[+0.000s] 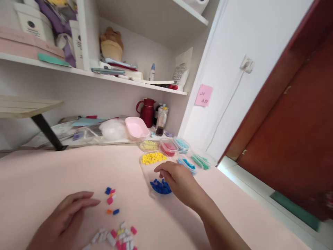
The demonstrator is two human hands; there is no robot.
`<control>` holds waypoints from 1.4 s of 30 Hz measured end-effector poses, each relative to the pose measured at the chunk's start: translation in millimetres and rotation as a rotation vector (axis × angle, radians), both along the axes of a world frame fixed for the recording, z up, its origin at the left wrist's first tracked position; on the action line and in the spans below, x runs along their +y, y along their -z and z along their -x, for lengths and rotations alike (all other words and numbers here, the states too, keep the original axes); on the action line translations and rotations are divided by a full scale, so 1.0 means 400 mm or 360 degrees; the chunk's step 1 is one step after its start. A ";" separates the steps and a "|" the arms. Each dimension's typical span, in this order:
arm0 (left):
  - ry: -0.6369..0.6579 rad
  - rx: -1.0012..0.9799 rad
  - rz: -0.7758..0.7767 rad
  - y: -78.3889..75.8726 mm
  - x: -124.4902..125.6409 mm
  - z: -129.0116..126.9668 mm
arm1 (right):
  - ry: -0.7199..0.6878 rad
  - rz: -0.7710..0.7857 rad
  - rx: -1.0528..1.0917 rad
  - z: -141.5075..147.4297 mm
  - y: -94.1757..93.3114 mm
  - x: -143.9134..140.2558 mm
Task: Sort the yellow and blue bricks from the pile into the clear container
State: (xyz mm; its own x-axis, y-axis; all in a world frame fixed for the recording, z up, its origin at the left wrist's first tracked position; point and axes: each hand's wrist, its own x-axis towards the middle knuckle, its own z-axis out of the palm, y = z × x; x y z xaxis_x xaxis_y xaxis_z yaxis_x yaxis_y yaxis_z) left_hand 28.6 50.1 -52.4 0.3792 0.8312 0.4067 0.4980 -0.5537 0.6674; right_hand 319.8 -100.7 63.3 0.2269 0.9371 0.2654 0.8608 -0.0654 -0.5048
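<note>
- The right hand [179,182] reaches over the near cups, fingers curled loosely down and half open, tips just above the dark-blue bricks [160,186]; whether it has one pinched cannot be told.
- Those bricks lie in a clear cup [153,191] at the near end of the cluster, partly hidden by the hand.
- Just beyond the fingertips sits the yellow cup [153,158], and farther still a pale-yellow cup [148,145].
- To the right of these stand a red cup [168,147], a light-blue cup [181,143], a blue cup [187,164] touching the hand's far side, and a green cup [203,161].
- The left hand [63,218] lies flat on the pink table [52,173] at near left, fingers stretched and slightly spread, holding nothing.
- Just right of its fingertips lie a few loose bricks [111,200], blue, pink and orange, apart from one another.
- Nearer, a loose pile [117,238] of white, pink and yellow bricks runs to the bottom edge.
- Nothing lies between the two hands but these scattered bricks.
- Far behind the cups are a pink tub [136,127], a red jug [147,111] and a bottle [161,122] at the wall.
- A pink note [203,95] is stuck to the white wall on the right, beside a dark red door [299,132].
</note>
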 end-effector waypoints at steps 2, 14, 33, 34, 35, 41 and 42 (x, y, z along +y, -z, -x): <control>0.0011 0.0088 -0.0004 -0.028 -0.024 -0.013 | -0.0207 -0.0106 0.0154 0.039 0.024 0.008; 0.0234 0.0781 -0.0322 -0.024 -0.074 -0.035 | -0.0619 -0.0122 0.0224 0.194 0.162 0.062; 0.0100 0.0471 -0.0240 -0.029 -0.066 -0.040 | -0.0743 -0.0122 0.0303 0.197 0.143 0.086; 0.0106 0.0493 -0.0255 -0.030 -0.069 -0.040 | -0.0746 -0.0151 0.0356 0.198 0.144 0.086; 0.0107 0.0517 -0.0271 -0.032 -0.073 -0.039 | -0.0714 -0.0175 0.0344 0.199 0.147 0.087; 0.0168 0.0624 -0.0278 -0.048 -0.085 -0.039 | -0.0585 0.0065 -0.0216 0.205 0.164 0.105; 0.0175 0.0614 -0.0278 -0.050 -0.084 -0.039 | -0.0602 0.0122 -0.0264 0.206 0.161 0.105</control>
State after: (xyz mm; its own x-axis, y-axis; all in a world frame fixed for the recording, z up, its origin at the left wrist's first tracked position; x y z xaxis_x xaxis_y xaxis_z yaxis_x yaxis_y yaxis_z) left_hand 44.2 16.4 -32.6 0.6132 0.7087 0.3490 0.6243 -0.7054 0.3355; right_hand 237.6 -58.7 -1.1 -0.1771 0.9646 0.1955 0.9005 0.2390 -0.3632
